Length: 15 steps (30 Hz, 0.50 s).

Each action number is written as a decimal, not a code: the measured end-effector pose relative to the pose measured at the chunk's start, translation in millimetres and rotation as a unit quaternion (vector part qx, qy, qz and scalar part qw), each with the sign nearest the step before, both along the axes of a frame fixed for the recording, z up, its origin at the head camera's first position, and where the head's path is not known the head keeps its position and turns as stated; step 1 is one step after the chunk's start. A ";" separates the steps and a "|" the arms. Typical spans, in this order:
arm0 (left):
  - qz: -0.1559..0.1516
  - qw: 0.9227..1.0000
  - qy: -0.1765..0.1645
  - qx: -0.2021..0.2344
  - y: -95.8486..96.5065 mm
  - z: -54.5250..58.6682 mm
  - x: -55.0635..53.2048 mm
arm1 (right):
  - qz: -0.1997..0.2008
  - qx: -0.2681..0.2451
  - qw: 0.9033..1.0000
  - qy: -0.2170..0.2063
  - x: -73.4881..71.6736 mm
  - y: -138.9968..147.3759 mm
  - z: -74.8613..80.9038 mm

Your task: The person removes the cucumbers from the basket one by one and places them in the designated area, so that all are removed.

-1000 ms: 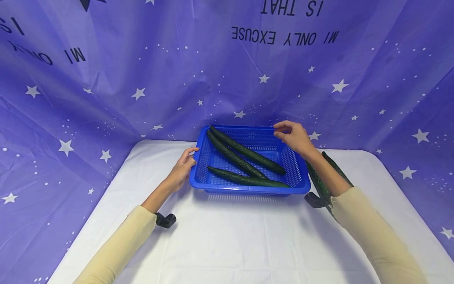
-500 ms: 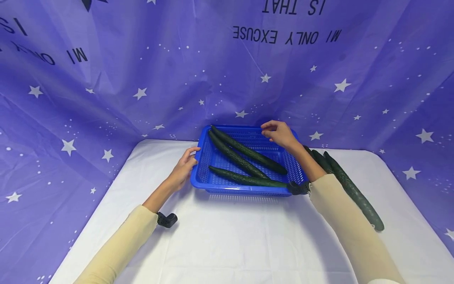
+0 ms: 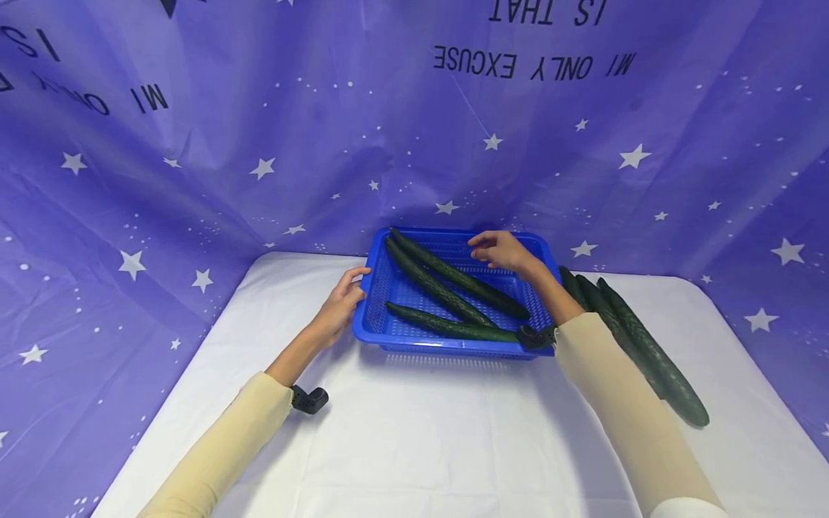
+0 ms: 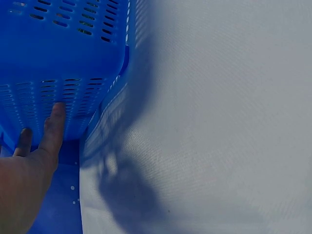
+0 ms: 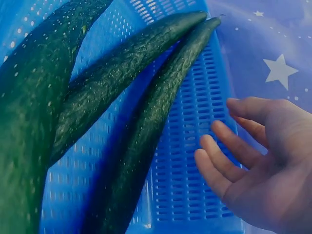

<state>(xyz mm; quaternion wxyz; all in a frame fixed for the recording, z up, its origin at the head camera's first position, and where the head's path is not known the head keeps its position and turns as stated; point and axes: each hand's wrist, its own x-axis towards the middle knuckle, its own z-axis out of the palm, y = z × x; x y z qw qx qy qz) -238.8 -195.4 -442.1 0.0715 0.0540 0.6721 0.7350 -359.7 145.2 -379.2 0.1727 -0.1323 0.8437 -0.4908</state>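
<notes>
Your L hand [image 3: 337,309] is at the L end of the blue basket [image 3: 447,345]. Per L wrist cam, fingers extended & spaced apart, tips on outer slotted wall; rest of hand partly out of that view. Your R hand [image 3: 501,250] is over the far R part of the basket, nothing held; fingers loosely bent, w/ gaps btwn tips, clear of the cukes. Can't tell if they touch the wall.

Basket sits upright on the bench [image 3: 401,432], near its far edge, w/ 3 cukes in it: far cuke [image 3: 466,281] & mid cuke [image 3: 437,289] run diag., L ends close together up at the far L corner; near cuke [image 3: 447,327] lies along the near wall, R end partly hidden by your R wrist cam [image 3: 535,338].

Outside, R of basket: 3 more cukes [image 3: 654,352] side by side on the bench, partly behind your R sleeve [image 3: 622,388]. Behind: purple backdrop [image 3: 324,144] w/ white stars & upside-down black lettering
</notes>
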 end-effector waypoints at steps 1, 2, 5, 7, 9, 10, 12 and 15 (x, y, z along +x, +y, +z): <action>0.000 1.000 -0.001 0.000 0.1 0.0 -0.3 | 0.009 0.006 1.000 -0.003 -0.6 -1.3 -0.2; 0.000 1.000 -0.002 0.000 0.3 -0.1 -0.5 | 0.017 0.011 1.000 -0.007 -0.9 -2.8 -0.2; -0.002 1.000 -0.006 0.002 0.4 -0.6 -1.1 | 0.034 0.017 0.999 -0.018 -2.3 -7.4 -0.7; -0.001 1.000 -0.007 0.003 0.4 -0.4 -0.9 | 0.044 0.021 0.999 -0.021 -3.6 -11.1 -1.4; -0.001 1.000 -0.006 0.005 0.3 -0.1 -0.6 | 0.050 0.025 0.998 -0.024 -5.5 -14.5 -2.8; -0.001 1.000 -0.004 0.004 0.0 -0.5 -0.8 | 0.054 0.028 0.998 -0.024 -6.5 -16.1 -3.5; -0.001 1.000 -0.001 0.004 -0.3 -1.2 -0.9 | 0.057 0.033 0.998 -0.025 -8.3 -19.2 -4.9; 0.004 1.000 0.000 0.007 -0.7 -2.5 -1.3 | 0.065 0.045 0.997 -0.025 -11.0 -22.5 -8.0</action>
